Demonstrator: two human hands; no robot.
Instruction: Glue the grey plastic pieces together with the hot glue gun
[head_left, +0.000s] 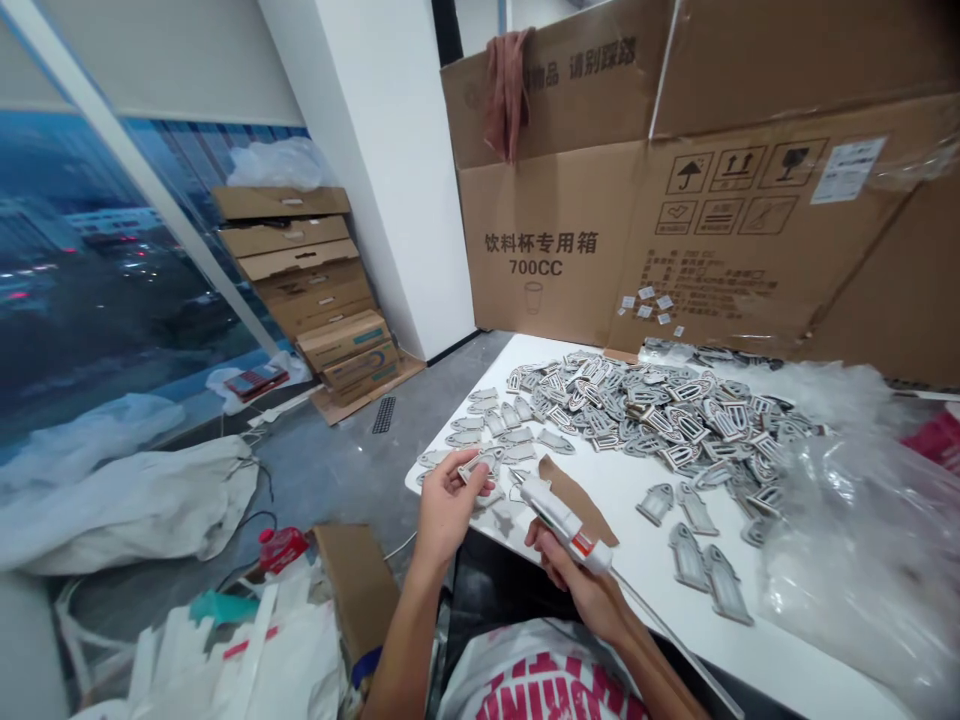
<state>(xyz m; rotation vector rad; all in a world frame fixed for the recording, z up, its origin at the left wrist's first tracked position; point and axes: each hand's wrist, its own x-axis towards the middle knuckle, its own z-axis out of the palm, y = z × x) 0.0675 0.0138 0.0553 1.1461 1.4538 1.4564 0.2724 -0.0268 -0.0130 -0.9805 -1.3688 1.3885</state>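
My left hand (450,497) pinches a small grey, boat-shaped piece (481,463) above the near left corner of the white table. In my right hand (556,556) is a white glue gun (562,520), its nozzle turned toward that piece, a short way off. Below the gun lies a torn strip of brown cardboard (581,497). Several similar grey pieces (516,437) are laid out flat just beyond my left hand. A large heap of these pieces (660,405) covers the far part of the table.
Clear plastic bags (862,510) cover the table's right side. A few grey pieces (697,560) lie before them. Tall cardboard (555,200) stands behind the table (645,590). Stacked boxes (300,260) are by the window. A box of scraps (360,580) sits at my left.
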